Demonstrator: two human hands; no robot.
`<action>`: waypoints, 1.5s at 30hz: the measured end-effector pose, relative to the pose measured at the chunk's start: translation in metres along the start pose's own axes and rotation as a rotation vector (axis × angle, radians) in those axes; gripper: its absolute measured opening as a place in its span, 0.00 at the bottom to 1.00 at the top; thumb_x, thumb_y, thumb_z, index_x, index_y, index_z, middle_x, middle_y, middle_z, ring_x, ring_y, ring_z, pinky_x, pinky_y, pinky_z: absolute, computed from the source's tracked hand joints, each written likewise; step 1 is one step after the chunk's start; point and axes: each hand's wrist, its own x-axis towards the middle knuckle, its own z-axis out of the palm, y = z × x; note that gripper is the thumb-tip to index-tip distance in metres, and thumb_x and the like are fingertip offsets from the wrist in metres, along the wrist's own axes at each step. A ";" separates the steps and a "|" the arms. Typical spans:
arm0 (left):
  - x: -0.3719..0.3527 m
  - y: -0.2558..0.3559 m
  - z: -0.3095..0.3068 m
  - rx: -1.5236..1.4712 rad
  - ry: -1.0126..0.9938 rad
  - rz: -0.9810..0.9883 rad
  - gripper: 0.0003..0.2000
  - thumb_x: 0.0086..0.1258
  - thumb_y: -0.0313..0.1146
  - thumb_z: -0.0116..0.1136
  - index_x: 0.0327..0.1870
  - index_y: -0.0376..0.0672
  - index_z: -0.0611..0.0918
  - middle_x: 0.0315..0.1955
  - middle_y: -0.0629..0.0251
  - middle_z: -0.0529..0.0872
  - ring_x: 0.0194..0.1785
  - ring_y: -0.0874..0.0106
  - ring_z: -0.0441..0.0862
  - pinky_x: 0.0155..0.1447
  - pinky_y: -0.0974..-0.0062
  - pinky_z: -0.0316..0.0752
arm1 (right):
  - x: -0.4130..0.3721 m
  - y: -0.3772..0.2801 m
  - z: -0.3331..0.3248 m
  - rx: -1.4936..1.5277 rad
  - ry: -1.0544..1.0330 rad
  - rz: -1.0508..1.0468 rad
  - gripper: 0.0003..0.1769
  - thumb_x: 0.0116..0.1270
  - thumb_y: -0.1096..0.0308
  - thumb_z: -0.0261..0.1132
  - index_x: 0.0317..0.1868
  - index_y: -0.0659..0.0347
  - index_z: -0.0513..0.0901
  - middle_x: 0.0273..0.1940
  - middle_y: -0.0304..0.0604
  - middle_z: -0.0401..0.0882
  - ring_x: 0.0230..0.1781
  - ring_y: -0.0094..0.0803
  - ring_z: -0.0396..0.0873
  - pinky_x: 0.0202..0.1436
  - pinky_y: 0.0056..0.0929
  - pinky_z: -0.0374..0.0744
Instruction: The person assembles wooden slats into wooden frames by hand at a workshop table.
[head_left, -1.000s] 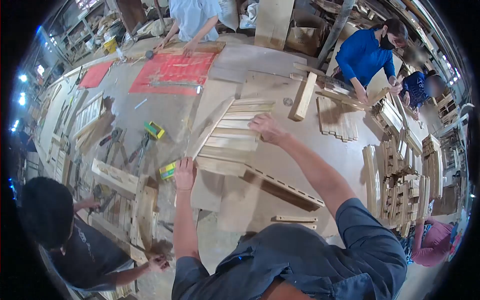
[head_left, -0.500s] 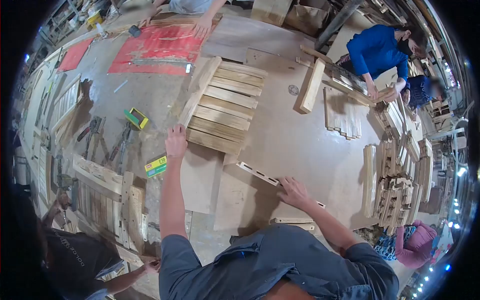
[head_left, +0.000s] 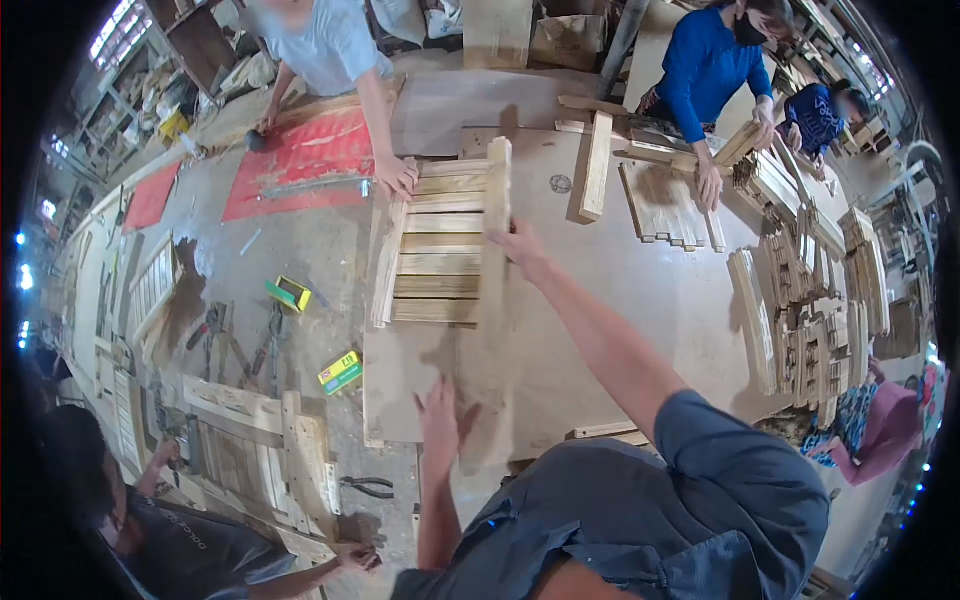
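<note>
A slatted wooden panel (head_left: 440, 264) lies on the table in front of me, its slats running between a left rail (head_left: 388, 275) and a right rail (head_left: 496, 190). My right hand (head_left: 522, 252) grips the right rail from its outer side, thumb over the top. The rail's lower part looks smeared by motion. Below the panel, my left hand (head_left: 438, 420) hovers over the table edge with fingers apart and nothing in it. A co-worker's hand (head_left: 398, 177) rests at the upper end of the left rail.
At left lie a yellow-green box (head_left: 340, 372), a yellow-green holder (head_left: 289, 294) and several pliers (head_left: 270, 340). Another wooden frame (head_left: 240, 425) is beside a co-worker at lower left. Stacked wood pieces (head_left: 800, 330) stand at right, near a co-worker in blue (head_left: 705, 75).
My right hand has moved up, and a rail now sits along the panel's right side. My left hand has left the left rail and come down. The panel is straighter; a co-worker's hand now touches it.
</note>
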 end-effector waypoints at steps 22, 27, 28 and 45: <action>-0.001 0.123 0.046 0.084 -0.378 0.440 0.36 0.67 0.49 0.69 0.75 0.43 0.74 0.77 0.47 0.67 0.78 0.48 0.64 0.83 0.43 0.50 | -0.395 0.171 -0.294 -1.047 0.326 -0.013 0.38 0.71 0.37 0.59 0.71 0.56 0.75 0.78 0.58 0.62 0.83 0.56 0.53 0.78 0.65 0.61; -0.001 0.184 0.091 0.089 -0.470 0.550 0.35 0.71 0.52 0.65 0.76 0.44 0.73 0.79 0.47 0.65 0.80 0.49 0.62 0.83 0.42 0.50 | -0.382 0.163 -0.313 -1.001 0.216 0.015 0.40 0.69 0.35 0.61 0.72 0.55 0.76 0.80 0.59 0.59 0.83 0.55 0.53 0.79 0.66 0.60; -0.002 0.197 0.102 0.074 -0.493 0.554 0.35 0.72 0.53 0.63 0.76 0.44 0.73 0.79 0.47 0.64 0.81 0.49 0.61 0.83 0.41 0.49 | -0.378 0.154 -0.326 -0.990 0.110 0.016 0.41 0.68 0.35 0.62 0.71 0.55 0.77 0.80 0.59 0.60 0.83 0.55 0.55 0.81 0.62 0.60; -0.051 0.295 0.196 0.270 -0.176 0.370 0.41 0.64 0.55 0.69 0.76 0.44 0.73 0.80 0.50 0.64 0.83 0.51 0.58 0.84 0.46 0.49 | -0.430 0.186 -0.609 -1.024 0.741 0.101 0.37 0.68 0.55 0.69 0.72 0.60 0.69 0.65 0.60 0.77 0.65 0.61 0.75 0.69 0.51 0.76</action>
